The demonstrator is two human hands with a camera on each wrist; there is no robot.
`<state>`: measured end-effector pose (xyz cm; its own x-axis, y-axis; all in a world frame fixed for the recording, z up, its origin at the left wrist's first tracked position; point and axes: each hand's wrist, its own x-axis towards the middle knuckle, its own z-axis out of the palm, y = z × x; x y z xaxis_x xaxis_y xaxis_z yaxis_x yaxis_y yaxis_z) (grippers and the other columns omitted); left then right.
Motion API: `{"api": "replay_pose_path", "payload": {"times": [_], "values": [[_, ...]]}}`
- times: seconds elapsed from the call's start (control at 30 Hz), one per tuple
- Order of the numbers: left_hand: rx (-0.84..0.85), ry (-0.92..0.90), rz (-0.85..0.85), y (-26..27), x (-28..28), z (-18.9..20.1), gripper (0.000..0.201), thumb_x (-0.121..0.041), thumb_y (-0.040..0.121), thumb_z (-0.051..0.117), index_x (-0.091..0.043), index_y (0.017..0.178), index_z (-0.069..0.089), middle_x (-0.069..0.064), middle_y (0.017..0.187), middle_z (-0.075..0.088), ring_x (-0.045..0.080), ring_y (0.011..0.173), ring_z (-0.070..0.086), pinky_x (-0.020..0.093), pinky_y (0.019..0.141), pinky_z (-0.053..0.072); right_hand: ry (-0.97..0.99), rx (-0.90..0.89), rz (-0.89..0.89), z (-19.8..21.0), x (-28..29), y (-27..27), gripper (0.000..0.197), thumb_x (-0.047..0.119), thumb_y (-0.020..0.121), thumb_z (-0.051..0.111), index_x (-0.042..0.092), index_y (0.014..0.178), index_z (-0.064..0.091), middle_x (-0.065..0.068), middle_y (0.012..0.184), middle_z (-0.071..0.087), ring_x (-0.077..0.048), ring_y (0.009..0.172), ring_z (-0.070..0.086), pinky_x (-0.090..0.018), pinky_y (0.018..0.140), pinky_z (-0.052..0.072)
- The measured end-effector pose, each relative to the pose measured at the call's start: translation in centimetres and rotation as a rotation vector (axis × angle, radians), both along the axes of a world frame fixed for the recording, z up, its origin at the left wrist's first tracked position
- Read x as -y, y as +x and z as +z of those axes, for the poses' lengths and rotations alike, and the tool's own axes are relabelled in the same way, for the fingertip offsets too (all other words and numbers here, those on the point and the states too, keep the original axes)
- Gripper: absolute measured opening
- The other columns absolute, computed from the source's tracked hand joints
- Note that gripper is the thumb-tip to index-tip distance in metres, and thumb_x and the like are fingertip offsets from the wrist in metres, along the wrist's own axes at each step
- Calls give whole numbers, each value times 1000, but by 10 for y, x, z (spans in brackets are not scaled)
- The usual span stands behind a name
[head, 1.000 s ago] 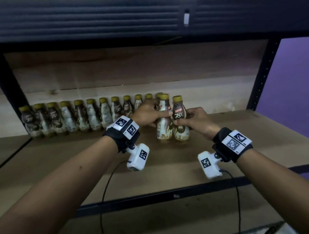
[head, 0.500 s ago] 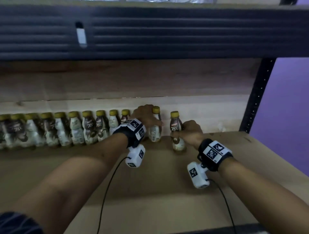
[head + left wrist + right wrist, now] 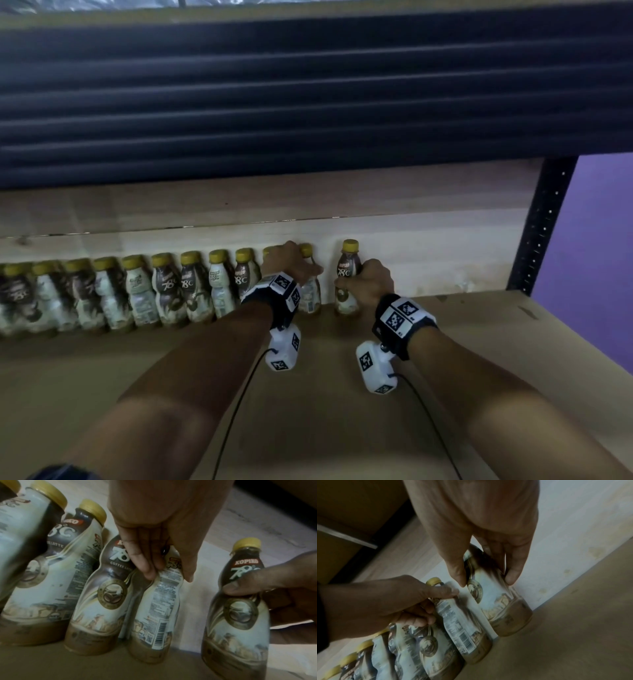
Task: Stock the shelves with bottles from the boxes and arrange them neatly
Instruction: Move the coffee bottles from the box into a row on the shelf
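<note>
A row of coffee bottles with yellow caps stands along the back wall of the wooden shelf. My left hand grips the neck of the row's last bottle, also seen as the bottle with its barcode side out pinched under my left hand. My right hand grips a separate bottle, upright on the shelf a small gap to the right; this bottle sits between thumb and fingers of my right hand.
The dark corrugated underside of the upper shelf hangs low overhead. A black perforated upright stands at the right, with a purple wall beyond. Bare shelf board lies right of the bottles and in front of the row.
Both hands have carried their bottles from the shelf's middle back to the rear wall. The left bottle now stands against the row's end; the right one stands beside it with a gap.
</note>
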<state>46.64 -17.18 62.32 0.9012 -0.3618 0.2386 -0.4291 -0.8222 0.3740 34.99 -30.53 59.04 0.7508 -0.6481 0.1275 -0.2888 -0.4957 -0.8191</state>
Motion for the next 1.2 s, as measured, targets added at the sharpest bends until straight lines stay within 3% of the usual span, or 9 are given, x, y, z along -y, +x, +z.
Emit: {"api": "replay_pose_path", "payload": {"times": [0.17, 0.3, 0.53, 0.67, 0.8, 0.93, 1.03, 1.13, 1.2], "values": [[65, 77, -16, 5, 6, 1, 65, -64, 65, 72, -16, 106, 57, 7, 106, 65, 25, 83, 55, 31, 64, 37, -8, 2, 12, -9, -6, 21, 32, 42, 73, 78, 19, 93, 68, 2, 81, 65, -20, 73, 63, -26, 66, 50], [78, 131, -9, 7, 5, 4, 70, -62, 63, 74, -16, 113, 57, 7, 111, 62, 30, 100, 61, 31, 69, 40, 1, 29, 22, -13, -9, 31, 24, 40, 75, 77, 25, 75, 58, 10, 70, 58, -19, 73, 62, -27, 68, 50], [50, 166, -69, 10, -4, 5, 64, -59, 68, 73, -17, 114, 57, 6, 114, 62, 30, 104, 59, 33, 76, 48, -35, 26, 48, -15, -23, 46, 41, 40, 73, 80, 21, 107, 68, -2, 99, 73, -23, 89, 69, -27, 73, 52], [33, 127, -93, 10, -12, 6, 64, -58, 68, 74, -15, 112, 56, 6, 113, 62, 28, 103, 60, 31, 71, 41, -57, 0, 80, -12, -27, 44, 50, 45, 70, 82, 20, 110, 67, -3, 101, 72, -23, 91, 69, -30, 76, 55], [-1, 107, -108, 4, -20, 9, 64, -56, 70, 74, -12, 113, 54, 8, 112, 61, 28, 101, 59, 32, 70, 42, -10, -14, 159, -8, -26, 37, 45, 36, 72, 84, 18, 110, 69, -6, 104, 73, -23, 96, 69, -33, 86, 56], [-2, 92, -136, -4, -31, 13, 47, -46, 79, 67, -12, 108, 54, 10, 109, 61, 30, 96, 60, 33, 69, 45, 11, -64, 196, -3, -26, 25, 35, 27, 79, 78, 13, 109, 69, -8, 104, 72, -22, 92, 66, -26, 77, 50], [25, 133, -181, -11, -42, 17, 44, -44, 87, 56, -9, 114, 53, 12, 114, 60, 33, 100, 58, 36, 76, 47, -30, -89, 180, 2, -30, 14, 15, 28, 86, 72, 15, 89, 66, -3, 88, 66, -20, 84, 61, -25, 71, 47], [3, 161, -239, -16, -59, 20, 41, -37, 89, 58, -9, 117, 52, 12, 116, 59, 31, 102, 58, 35, 75, 47, -91, -141, 163, 8, -39, 2, 23, 24, 88, 67, 19, 70, 53, 1, 75, 57, -20, 81, 57, -24, 58, 41], [-8, 189, -289, -20, -73, 17, 44, -35, 87, 62, -10, 122, 51, 12, 118, 58, 32, 104, 57, 38, 82, 50, -128, -168, 152, 11, -47, -5, 21, 24, 89, 65, 16, 76, 51, -3, 83, 57, -23, 86, 57, -26, 63, 41]]}}
